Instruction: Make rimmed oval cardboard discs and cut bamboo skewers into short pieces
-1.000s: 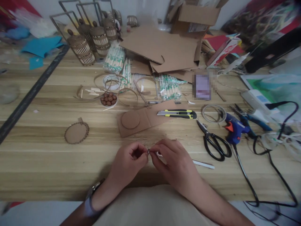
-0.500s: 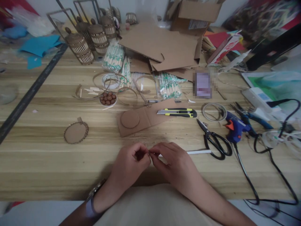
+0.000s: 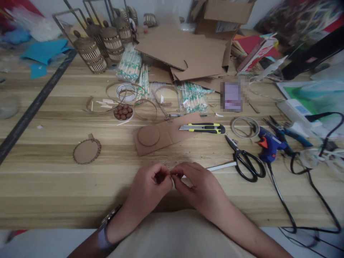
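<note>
My left hand [image 3: 152, 182] and my right hand [image 3: 195, 182] meet fingertip to fingertip just above the table's near side, both pinched closed. A narrow white strip [image 3: 221, 166] runs out from beneath my right hand toward the scissors [image 3: 245, 161], and a bit of it shows between that hand's thumb and fingers. What my left fingertips pinch is too small and covered to make out. Beyond the hands lie a cardboard piece with a round disc [image 3: 148, 135] on it and a yellow-black utility knife [image 3: 202, 128]. To the left is a cardboard disc edged with braided cord [image 3: 86, 151].
A blue glue gun [image 3: 271, 145], pliers [image 3: 285, 134] and a tape roll [image 3: 245, 128] lie at right, with cables trailing over the edge. Brown balls fill a small bowl [image 3: 123, 113]. Bagged sticks [image 3: 194, 98], cardboard sheets [image 3: 188, 50] and small lanterns [image 3: 90, 53] stand behind.
The white strip's far end has swung slightly away from me and to the left, so it lies more slanted. Both hands have stayed almost in place, still pinched together.
</note>
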A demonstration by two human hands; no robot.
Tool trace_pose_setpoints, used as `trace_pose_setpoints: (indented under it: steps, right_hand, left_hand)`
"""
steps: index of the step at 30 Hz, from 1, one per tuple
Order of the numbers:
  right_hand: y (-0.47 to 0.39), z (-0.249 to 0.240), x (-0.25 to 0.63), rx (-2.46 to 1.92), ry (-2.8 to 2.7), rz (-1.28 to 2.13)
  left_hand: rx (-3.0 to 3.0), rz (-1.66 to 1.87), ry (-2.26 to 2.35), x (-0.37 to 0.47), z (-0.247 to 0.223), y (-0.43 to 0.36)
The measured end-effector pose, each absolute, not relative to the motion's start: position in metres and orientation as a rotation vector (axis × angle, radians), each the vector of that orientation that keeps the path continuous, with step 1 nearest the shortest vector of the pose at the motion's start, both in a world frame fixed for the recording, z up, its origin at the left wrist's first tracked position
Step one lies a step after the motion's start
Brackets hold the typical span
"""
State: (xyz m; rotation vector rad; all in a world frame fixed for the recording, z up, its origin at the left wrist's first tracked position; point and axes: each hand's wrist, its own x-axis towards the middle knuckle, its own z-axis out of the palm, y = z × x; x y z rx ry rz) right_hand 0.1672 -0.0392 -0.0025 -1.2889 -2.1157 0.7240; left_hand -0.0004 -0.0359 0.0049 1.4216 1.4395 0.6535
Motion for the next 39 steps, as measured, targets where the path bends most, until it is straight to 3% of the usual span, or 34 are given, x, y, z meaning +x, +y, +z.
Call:
trace_pose_setpoints:
  steps: [28, 39]
  right_hand:
    - [-0.0394, 0.0010, 0.1683, -1.203, -2.290, 0.523]
    - [-0.0420, -0.0051, 0.1669, -1.313, -2.129, 0.672]
  left_hand:
    - [1.557, 0.693, 1.475, 0.0001, 0.0037, -0.0363]
    - [1.577, 0.689, 1.463, 0.0001, 0.0037, -0.0371]
